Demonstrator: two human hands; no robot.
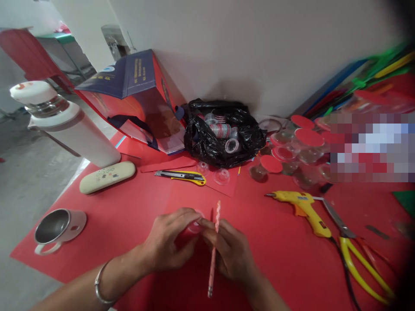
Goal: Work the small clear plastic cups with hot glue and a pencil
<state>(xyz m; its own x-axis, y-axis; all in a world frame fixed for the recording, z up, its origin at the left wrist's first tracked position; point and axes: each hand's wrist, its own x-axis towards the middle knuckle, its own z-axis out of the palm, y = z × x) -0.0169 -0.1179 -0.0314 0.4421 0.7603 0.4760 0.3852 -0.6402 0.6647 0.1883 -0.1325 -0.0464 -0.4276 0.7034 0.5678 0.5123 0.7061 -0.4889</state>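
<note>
My left hand (168, 239) is curled over a small clear plastic dome (194, 226) that rests on the red paper sheet (129, 207), holding it down. My right hand (231, 252) grips a pink pencil (214, 248), its tip pointing away from me beside the dome. The two hands touch at the fingertips. A silver bangle (100, 285) sits on my left wrist.
A yellow utility knife (181, 176), yellow glue gun (304, 207), yellow-handled scissors (353, 246), black bag of tape rolls (223, 134), several clear domes with red discs (292, 151), a steel cup (53, 229), white case (106, 176), thermos (65, 123) and a red-blue bag (136, 99) surround the hands.
</note>
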